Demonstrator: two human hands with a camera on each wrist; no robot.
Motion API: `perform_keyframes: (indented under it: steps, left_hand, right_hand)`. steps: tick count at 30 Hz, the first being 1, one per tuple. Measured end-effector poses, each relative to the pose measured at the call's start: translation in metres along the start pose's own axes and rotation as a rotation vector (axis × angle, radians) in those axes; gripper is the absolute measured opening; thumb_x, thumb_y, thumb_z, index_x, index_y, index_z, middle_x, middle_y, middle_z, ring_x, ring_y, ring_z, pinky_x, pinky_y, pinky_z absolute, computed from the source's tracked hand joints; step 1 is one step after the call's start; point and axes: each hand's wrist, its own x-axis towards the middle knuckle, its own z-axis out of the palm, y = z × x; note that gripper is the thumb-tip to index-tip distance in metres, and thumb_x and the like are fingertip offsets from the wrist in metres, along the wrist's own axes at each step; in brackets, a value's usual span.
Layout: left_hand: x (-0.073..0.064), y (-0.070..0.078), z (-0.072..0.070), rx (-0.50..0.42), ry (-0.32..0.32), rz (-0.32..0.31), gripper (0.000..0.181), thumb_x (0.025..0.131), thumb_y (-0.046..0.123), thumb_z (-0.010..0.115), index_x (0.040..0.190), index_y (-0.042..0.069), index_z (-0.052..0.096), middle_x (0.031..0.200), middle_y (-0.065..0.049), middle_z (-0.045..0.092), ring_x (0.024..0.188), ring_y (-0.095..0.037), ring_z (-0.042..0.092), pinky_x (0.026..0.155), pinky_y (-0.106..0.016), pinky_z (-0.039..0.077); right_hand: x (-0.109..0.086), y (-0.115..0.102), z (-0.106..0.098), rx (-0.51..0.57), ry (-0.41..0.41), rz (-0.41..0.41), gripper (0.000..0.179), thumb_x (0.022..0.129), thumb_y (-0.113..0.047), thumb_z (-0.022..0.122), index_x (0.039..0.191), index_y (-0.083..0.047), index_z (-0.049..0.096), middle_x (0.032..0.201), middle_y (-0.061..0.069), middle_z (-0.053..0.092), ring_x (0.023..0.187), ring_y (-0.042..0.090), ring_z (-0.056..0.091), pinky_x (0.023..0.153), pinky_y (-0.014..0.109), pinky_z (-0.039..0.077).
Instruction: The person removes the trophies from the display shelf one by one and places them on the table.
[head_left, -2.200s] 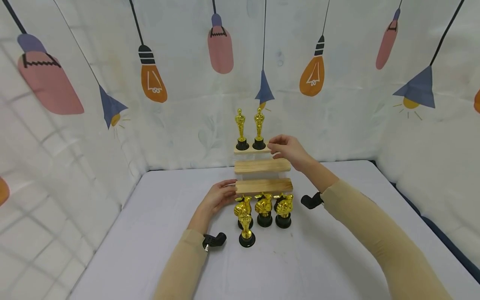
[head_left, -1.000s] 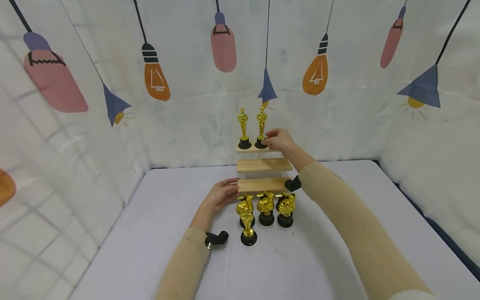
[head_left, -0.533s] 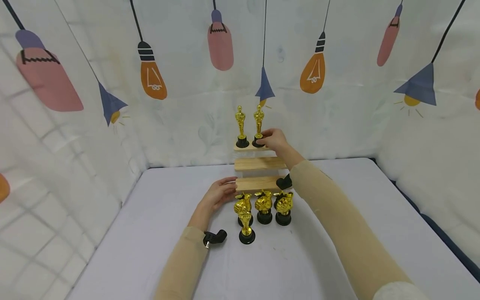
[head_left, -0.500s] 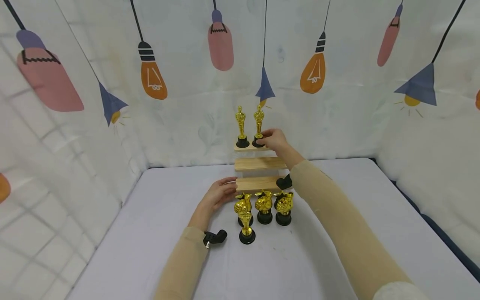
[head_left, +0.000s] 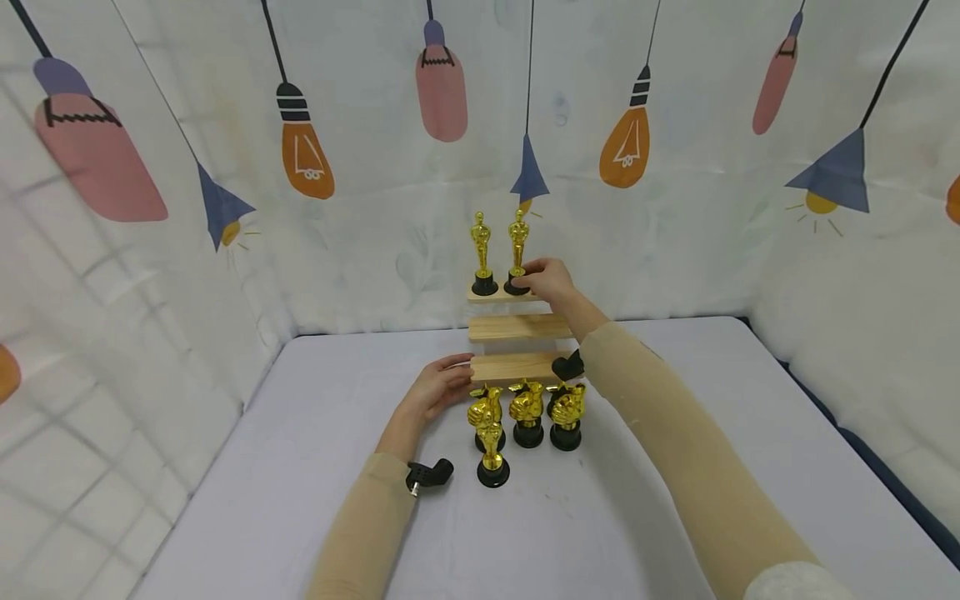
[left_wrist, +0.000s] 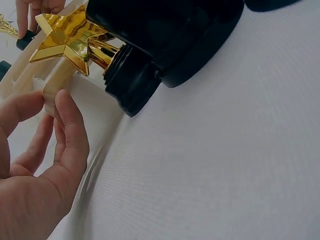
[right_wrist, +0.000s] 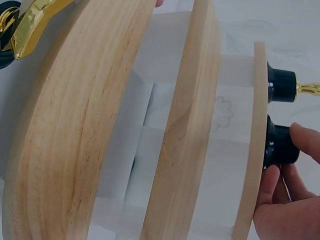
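Note:
A three-step wooden display stand stands at the back of the table. Its top step carries two golden figure trophies on black bases, the left trophy standing free. My right hand grips the base of the right trophy; in the right wrist view thumb and fingers lie around that black base, which sits on the step. My left hand pinches the left end of the lowest step, its wooden end between thumb and fingers in the left wrist view.
In front of the stand are several golden trophies on black bases, including a middle one, a right one and a smaller front one. A star trophy is close to my left hand. Patterned cloth hangs behind the white table.
My right hand has moved left along the top step and taken hold of the right trophy's base, then stayed there. The left hand keeps its place on the lowest step.

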Motion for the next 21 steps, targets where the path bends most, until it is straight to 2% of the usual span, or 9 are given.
perform_keyframes:
  steps: [13,21]
  left_hand:
    - [0.000,0.001,-0.001,-0.028,0.004,-0.017,0.048,0.099,0.003,0.067,0.144,-0.001,0.054,0.132,-0.022,0.060,0.102,-0.022,0.068,0.086,-0.033,0.059]
    - [0.000,0.002,0.000,-0.025,0.002,-0.025,0.048,0.099,0.002,0.066,0.145,-0.002,0.053,0.133,-0.022,0.058,0.102,-0.022,0.068,0.087,-0.033,0.059]
  right_hand:
    - [-0.002,-0.004,-0.002,-0.001,-0.008,-0.001,0.044,0.097,-0.014,0.073,0.136,0.000,0.059,0.137,0.018,0.053,0.121,0.035,0.053,0.106,0.049,0.046]
    - [-0.002,-0.005,-0.014,-0.013,-0.004,-0.004,0.045,0.096,-0.013,0.073,0.137,0.002,0.058,0.138,0.019,0.053,0.121,0.035,0.055,0.107,0.048,0.046]
